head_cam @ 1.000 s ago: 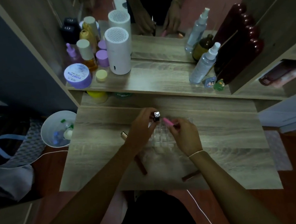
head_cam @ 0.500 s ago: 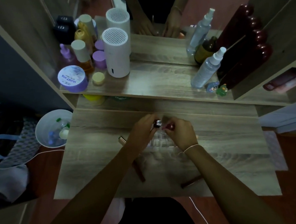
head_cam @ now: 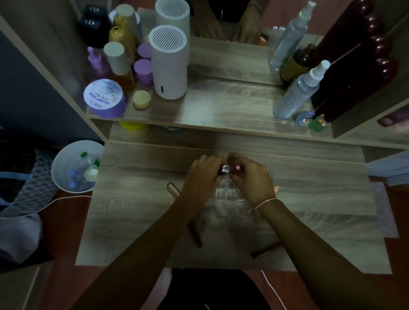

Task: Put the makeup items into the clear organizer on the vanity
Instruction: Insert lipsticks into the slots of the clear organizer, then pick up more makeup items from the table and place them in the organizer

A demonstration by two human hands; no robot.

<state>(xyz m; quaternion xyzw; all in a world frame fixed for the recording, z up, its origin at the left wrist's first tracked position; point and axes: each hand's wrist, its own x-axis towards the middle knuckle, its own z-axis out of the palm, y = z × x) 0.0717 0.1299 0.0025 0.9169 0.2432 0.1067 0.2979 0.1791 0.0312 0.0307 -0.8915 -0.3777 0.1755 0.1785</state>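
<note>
Two lipsticks being lowered into clear organizer (head_cam: 224, 193) mid-vanity: silver-capped lipstick (head_cam: 225, 169) pinched by left hand (head_cam: 204, 173), pink lipstick (head_cam: 237, 168) by right hand (head_cam: 254, 182). Gold tube (head_cam: 173, 188), red tube (head_cam: 194, 233) left of organizer, third tube (head_cam: 266, 249) by front edge, not yet stowed.

The lid of the purple jar (head_cam: 104, 98) on the shelf reads "MOIST HYA", seen upside down, with smaller print beside it too small to read. The end of the pink tube (head_cam: 237, 167) in the right hand (head_cam: 254, 181) bears "10". The black box (head_cam: 90, 23) carries a "CD" monogram.
</note>
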